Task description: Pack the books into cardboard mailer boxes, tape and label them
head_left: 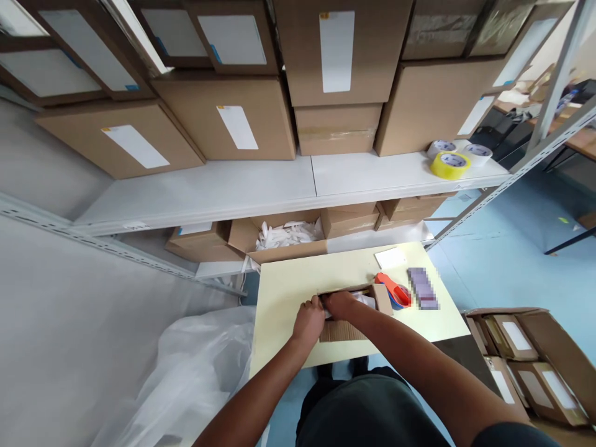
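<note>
A small open cardboard box sits on the pale yellow table in front of me, its flaps raised. My left hand is closed around the box's left edge, fingers curled over the rim. My right hand reaches down inside the box near its left end; its fingers are hidden by the box wall. White wrapping material shows inside the box, to the right of my right hand. Just right of the box lies a red and blue tape dispenser.
On the table are a white card and a pixelated purple item. Behind it, a shelf holds large cartons and tape rolls. Plastic sheeting lies left; a carton of boxes stands right.
</note>
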Tool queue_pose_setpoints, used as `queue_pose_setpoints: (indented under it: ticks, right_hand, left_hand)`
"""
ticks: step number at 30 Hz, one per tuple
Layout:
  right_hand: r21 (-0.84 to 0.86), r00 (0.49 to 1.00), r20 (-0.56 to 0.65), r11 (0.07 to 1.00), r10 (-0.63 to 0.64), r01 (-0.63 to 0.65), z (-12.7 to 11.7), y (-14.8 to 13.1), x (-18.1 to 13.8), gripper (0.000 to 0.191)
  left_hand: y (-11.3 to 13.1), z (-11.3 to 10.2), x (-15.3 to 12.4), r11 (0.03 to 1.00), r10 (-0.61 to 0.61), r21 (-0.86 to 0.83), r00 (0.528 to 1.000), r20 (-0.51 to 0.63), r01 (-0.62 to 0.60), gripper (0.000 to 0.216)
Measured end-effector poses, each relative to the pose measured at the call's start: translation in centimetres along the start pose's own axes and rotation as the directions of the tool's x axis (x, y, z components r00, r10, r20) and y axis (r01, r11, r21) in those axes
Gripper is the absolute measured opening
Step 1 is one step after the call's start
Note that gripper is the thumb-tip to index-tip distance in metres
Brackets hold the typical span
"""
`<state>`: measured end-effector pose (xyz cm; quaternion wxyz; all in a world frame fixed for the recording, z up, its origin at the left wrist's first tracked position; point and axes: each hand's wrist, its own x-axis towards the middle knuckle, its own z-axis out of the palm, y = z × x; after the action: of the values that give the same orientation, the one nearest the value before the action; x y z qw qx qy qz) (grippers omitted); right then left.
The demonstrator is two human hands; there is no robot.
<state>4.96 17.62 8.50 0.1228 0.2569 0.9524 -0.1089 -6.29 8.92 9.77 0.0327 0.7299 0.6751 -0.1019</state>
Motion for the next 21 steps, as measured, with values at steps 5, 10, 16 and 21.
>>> queue_pose_setpoints:
  ticks: [5,10,16,21]
  right_hand:
    - [0.072,1.000,-0.026,0.997,-0.011,0.013,-0.3,1.4,-3.4,0.049]
    - [0.101,0.998,-0.051,0.995,0.022,-0.017,1.0,2.0,-5.1,0.046]
    - [0.050,0.998,-0.064,0.999,0.021,-0.018,2.1,1.7,-4.4,0.052]
    - [-0.006,0.996,-0.084,0.999,0.042,-0.043,2.7,1.1,-3.7,0.056]
  left_hand:
    - [0.8,0.1,0.2,0.999,-0.045,0.000,0.999,-0.002,0.045,0.028]
    - [1.1,0.8,0.2,0.997,-0.058,-0.045,0.998,0.020,0.059,0.030]
    - [-1.7,0.1,-0.5,0.981,-0.014,-0.194,0.999,0.050,0.023,0.045]
    - [-2.2,-0.8,-0.9,0.889,-0.128,-0.436,0.990,0.057,0.141,0.033]
